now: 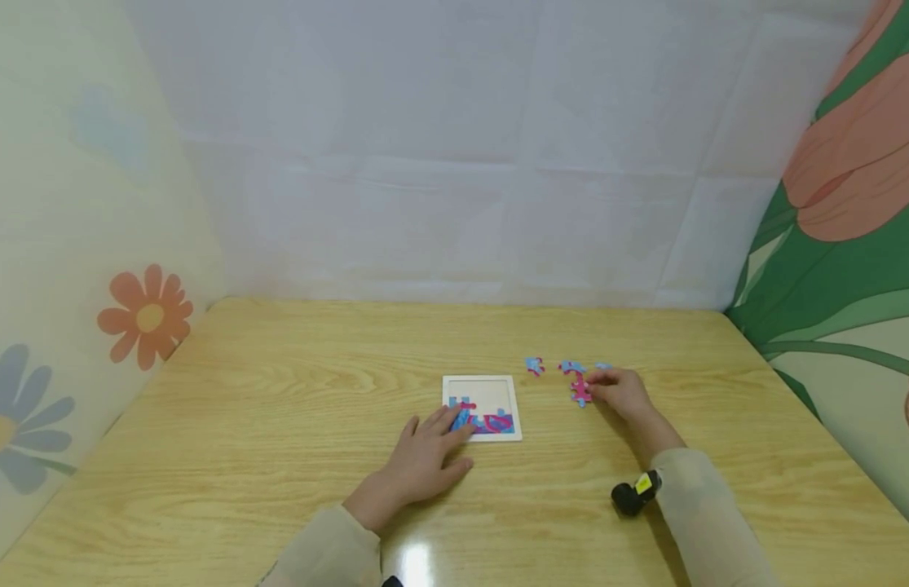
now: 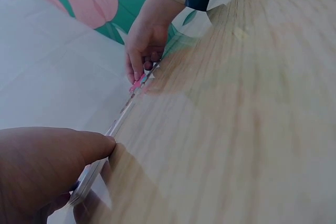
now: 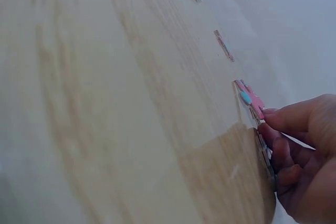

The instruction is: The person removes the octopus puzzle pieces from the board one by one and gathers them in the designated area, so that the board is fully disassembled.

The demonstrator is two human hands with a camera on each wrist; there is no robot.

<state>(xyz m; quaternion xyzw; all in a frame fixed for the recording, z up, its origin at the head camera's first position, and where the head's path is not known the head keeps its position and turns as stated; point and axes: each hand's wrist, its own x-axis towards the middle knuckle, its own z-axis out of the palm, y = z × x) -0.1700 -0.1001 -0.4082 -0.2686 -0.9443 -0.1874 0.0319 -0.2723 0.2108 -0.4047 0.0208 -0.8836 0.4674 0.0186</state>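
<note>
A pink jigsaw piece point(image 3: 253, 100) with a light blue knob is pinched between the thumb and fingers of my right hand point(image 1: 621, 395), tilted just above the table. My left hand point(image 1: 422, 459) lies flat with spread fingers over the lower left of a white square puzzle frame point(image 1: 518, 410). Blue and pink pieces point(image 1: 498, 423) fill the frame's bottom row and part of its left side; some are hidden under my fingers. In the left wrist view my thumb point(image 2: 100, 145) rests by the frame's edge.
Loose jigsaw pieces lie right of the frame: a blue and pink one point(image 1: 534, 366), another point(image 1: 571, 367) behind the held piece, and a light blue one point(image 1: 603, 365) partly behind my right hand. A white sheet point(image 1: 395, 204) hangs behind the wooden table point(image 1: 278, 391).
</note>
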